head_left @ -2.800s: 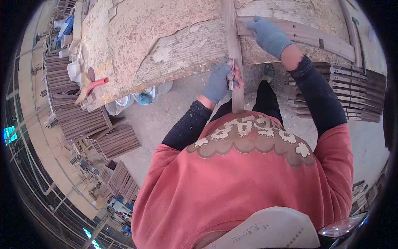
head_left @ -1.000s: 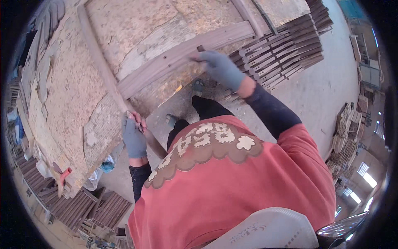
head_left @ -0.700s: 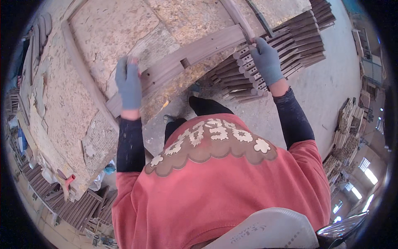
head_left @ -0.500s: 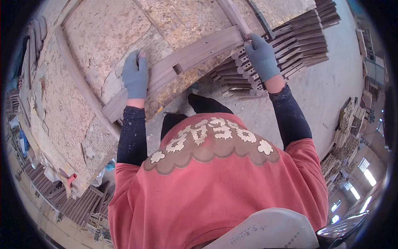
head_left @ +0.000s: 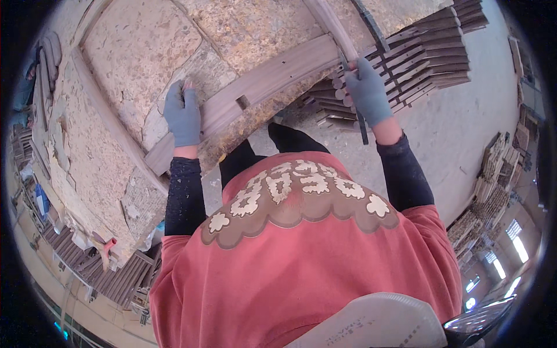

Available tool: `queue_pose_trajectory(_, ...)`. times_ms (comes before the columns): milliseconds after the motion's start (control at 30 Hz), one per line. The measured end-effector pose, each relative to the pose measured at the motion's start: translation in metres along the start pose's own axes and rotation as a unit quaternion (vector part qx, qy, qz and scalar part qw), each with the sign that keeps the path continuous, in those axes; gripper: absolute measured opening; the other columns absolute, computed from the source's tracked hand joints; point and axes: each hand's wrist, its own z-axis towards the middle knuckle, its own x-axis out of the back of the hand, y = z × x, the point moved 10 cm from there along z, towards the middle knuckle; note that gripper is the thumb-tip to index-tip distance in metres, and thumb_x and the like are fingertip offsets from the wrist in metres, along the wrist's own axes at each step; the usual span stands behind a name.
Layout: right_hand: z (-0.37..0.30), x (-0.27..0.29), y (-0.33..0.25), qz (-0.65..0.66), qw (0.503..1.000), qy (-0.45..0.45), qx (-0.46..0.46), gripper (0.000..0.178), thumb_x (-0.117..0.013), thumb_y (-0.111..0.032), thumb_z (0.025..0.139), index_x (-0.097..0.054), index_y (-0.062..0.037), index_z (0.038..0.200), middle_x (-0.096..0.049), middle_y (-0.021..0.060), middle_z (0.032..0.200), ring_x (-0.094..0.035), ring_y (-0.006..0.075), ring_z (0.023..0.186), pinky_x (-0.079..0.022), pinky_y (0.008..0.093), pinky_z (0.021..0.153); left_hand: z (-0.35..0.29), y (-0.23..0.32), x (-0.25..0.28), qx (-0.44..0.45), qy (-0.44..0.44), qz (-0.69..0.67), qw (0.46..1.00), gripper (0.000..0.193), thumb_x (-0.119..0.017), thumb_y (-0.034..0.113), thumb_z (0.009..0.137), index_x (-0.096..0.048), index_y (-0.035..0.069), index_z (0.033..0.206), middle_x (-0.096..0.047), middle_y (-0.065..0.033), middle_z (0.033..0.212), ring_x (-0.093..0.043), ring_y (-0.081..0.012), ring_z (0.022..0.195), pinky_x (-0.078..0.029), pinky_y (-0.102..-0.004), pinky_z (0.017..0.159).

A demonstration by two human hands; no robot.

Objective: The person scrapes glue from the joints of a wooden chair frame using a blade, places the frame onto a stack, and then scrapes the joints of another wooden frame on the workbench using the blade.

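Note:
A brown wooden frame lies on a worn, patchy worktop. Its near rail is curved, with a square mortise cut in it. My left hand, in a grey-blue glove with bare fingertips, lies across this rail left of the mortise, fingers curled over it. At the rail's right end, by the joint with a side piece, my right hand is closed around a narrow dark flat bar that looks like a file. The bar's lower end sticks out below the hand; its upper tip is against the joint.
Stacked brown wooden parts stand beyond the worktop on the right. A dark metal bar lies near the top right. A red-handled tool sits at the worktop's lower left edge. More timber piles line the right side.
My right hand has shifted slightly down and right, and the dark bar now shows below it. My left hand has moved a little left and down with the view.

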Motion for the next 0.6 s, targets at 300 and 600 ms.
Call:
queue_pose_trajectory(300, 0.006, -0.006, -0.044, -0.025, 0.989, 0.070, 0.131, 0.018, -0.056, -0.016, 0.082, -0.052, -0.0044, 0.095, -0.061, 0.0204, 0.078, -0.061, 0.0385, 0.077, -0.048, 0.0418, 0.065, 0.001, 0.015, -0.003, 0.006, -0.019, 0.018, 1.000, 0.025, -0.058, 0.019, 0.086, -0.060, -0.002, 0.101, -0.064, -0.0163, 0.091, -0.061, -0.0248, 0.086, -0.046, -0.0324, 0.078)
queue_pose_trajectory(600, 0.015, -0.005, -0.018, -0.032, 0.993, 0.086, 0.076, 0.017, -0.054, -0.015, 0.082, -0.051, -0.0041, 0.095, -0.061, 0.0182, 0.073, -0.061, 0.0350, 0.066, -0.048, 0.0402, 0.059, 0.001, -0.001, -0.007, -0.006, -0.016, -0.005, 1.000, 0.027, -0.058, 0.019, 0.084, -0.059, -0.001, 0.104, -0.064, -0.0177, 0.095, -0.061, -0.0281, 0.089, -0.046, -0.0344, 0.080)
